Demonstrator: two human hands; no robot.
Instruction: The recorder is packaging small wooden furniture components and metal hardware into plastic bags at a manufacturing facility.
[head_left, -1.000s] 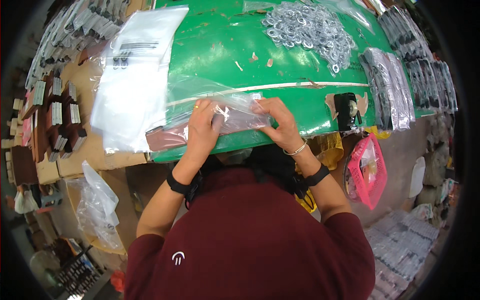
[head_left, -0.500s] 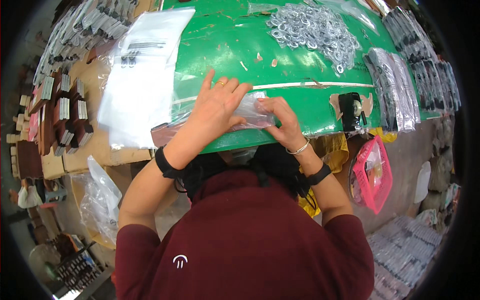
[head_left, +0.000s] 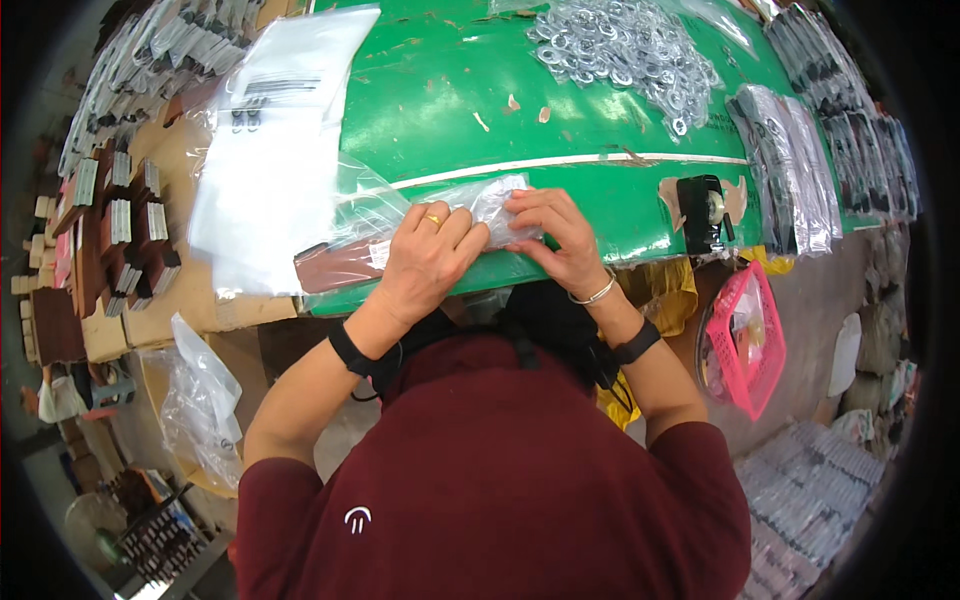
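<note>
A long transparent plastic bag (head_left: 502, 196) lies near the front edge of the green table, with a flat brown piece (head_left: 335, 268) inside that carries a small white label. My left hand (head_left: 430, 262) is closed over the bag's middle, fingers curled on the plastic. At the bag's right end my right hand (head_left: 558, 232) pinches the crumpled film between thumb and fingers. What lies under both palms is hidden. Just left of my hands rests a stack of flat white plastic bags (head_left: 270, 170).
A pile of small clear-wrapped rings (head_left: 620, 55) lies at the table's back. To the right are a black tape dispenser (head_left: 704, 212) and wrapped bundles (head_left: 780, 170). Brown pieces (head_left: 118, 225) are stacked at left. A pink basket (head_left: 750, 340) stands below the table's right side.
My left hand has gone from spread fingers to curled ones and moved slightly down and right, uncovering more of the brown piece. My right hand stays at the bag's right end.
</note>
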